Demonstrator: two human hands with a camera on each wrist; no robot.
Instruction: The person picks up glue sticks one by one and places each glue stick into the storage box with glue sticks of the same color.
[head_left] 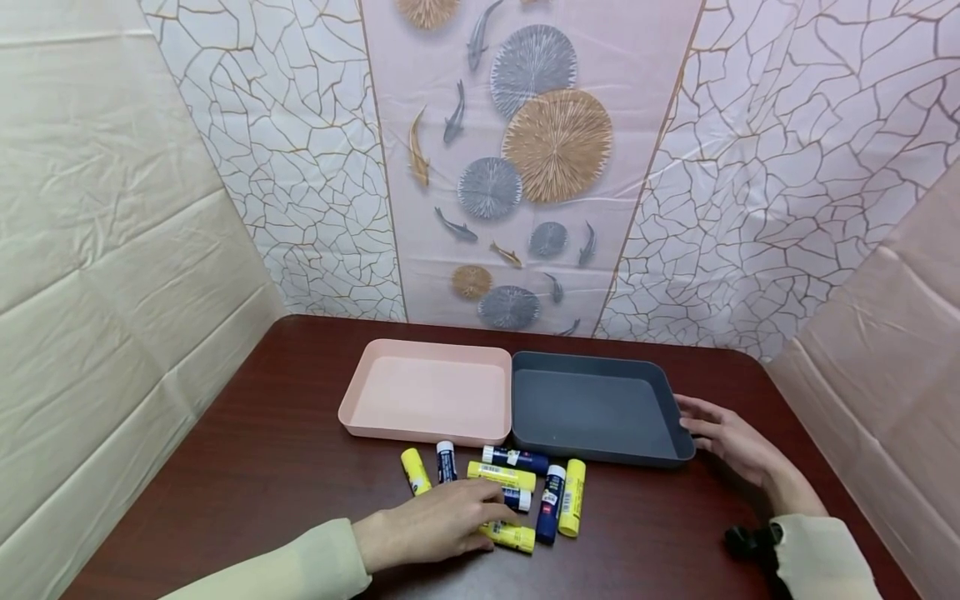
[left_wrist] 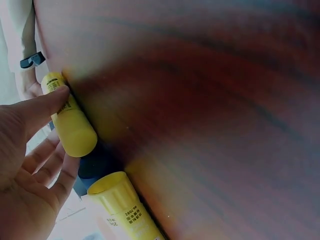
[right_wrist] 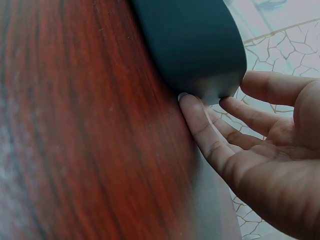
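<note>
My left hand (head_left: 435, 521) pinches a yellow glue stick (head_left: 513, 537) lying at the near side of a loose group. In the left wrist view the thumb lies on this glue stick (left_wrist: 75, 127), with the fingers on its other side. Beyond the hand, a dark blue glue stick with a white cap (head_left: 519, 500) is partly hidden by the fingers. My right hand (head_left: 731, 437) touches the right end of a dark grey tray (head_left: 592, 408). Its fingertips rest against the tray's outer corner (right_wrist: 200, 55) in the right wrist view, fingers fairly straight.
A pink tray (head_left: 435, 396) stands against the grey tray's left side. Several other yellow and dark blue glue sticks, among them a yellow one (head_left: 572, 498) and a blue one (head_left: 551, 504), lie in front of the trays on the brown table (head_left: 247, 467). Fabric walls enclose the table.
</note>
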